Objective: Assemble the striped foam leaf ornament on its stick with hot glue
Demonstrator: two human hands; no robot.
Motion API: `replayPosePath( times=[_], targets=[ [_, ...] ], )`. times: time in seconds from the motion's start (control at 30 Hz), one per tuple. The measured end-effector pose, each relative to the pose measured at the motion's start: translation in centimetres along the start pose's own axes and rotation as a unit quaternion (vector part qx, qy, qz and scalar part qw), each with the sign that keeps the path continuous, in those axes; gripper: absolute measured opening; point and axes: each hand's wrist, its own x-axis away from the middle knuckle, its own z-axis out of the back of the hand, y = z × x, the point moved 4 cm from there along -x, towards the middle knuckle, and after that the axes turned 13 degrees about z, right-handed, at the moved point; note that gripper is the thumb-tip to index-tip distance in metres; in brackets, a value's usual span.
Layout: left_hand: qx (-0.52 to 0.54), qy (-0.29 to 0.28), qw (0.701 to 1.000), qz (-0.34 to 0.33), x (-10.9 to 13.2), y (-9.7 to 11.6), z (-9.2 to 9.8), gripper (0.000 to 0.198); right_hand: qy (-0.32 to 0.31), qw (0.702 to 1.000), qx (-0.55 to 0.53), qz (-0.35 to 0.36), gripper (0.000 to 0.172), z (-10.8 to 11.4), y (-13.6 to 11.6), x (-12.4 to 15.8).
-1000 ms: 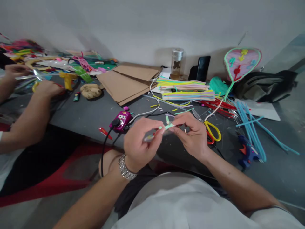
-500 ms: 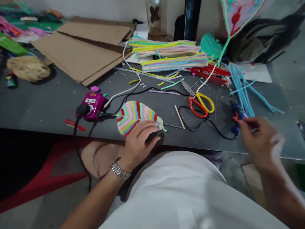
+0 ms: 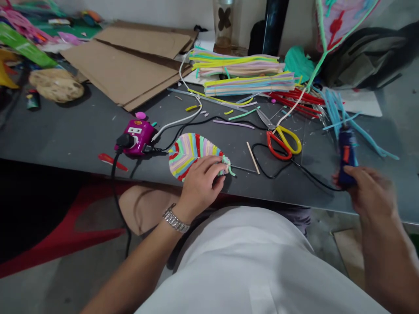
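A leaf shape [image 3: 184, 150] made of striped pipe cleaners in red, yellow, green, pink and lilac lies near the table's front edge. My left hand [image 3: 202, 179] is curled over its right half, fingers and thumb closed at the stem end and hiding part of it. A thin wire stem [image 3: 244, 168] sticks out to the right. Over on the right, my right hand [image 3: 375, 189] grips a blue glue gun [image 3: 347, 150] with an orange trigger, held upright and joined to a black cord [image 3: 316, 179].
Scissors [image 3: 279, 141] with red and yellow handles lie between my hands, beside a short cream stick [image 3: 253, 158]. Pipe-cleaner bundles [image 3: 245, 83] are stacked behind. To the left are a purple power adapter [image 3: 139, 135], cardboard sheets [image 3: 121, 72] and a red-handled cutter [image 3: 113, 162].
My right hand has taken hold of the glue gun and tipped it upright off the table. My left hand stays on the leaf. The whole view has shifted slightly.
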Motion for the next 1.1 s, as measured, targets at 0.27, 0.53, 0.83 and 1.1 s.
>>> replayPosePath(
  times=[0.27,0.53,0.83,1.1],
  targets=[
    [-0.052,-0.062,0.995,-0.054,-1.3,-1.2,0.4,0.023,-0.241,0.925,-0.285,-0.076,0.037,-3.2,-6.2,2.9],
    [-0.026,0.007,0.998,-0.060,0.1,-0.2,-0.3,0.022,-0.176,0.908,-0.379,0.037,0.041,-6.8,-9.8,6.1],
    [-0.013,0.007,0.999,-0.042,1.5,1.2,-1.1,0.020,-0.363,0.867,-0.338,-0.045,0.027,-9.7,-10.7,6.1],
    [0.012,-0.011,0.999,-0.034,1.9,0.7,-0.8,0.030,-0.460,0.877,-0.117,0.081,0.033,-10.1,-8.7,7.6]
  ],
)
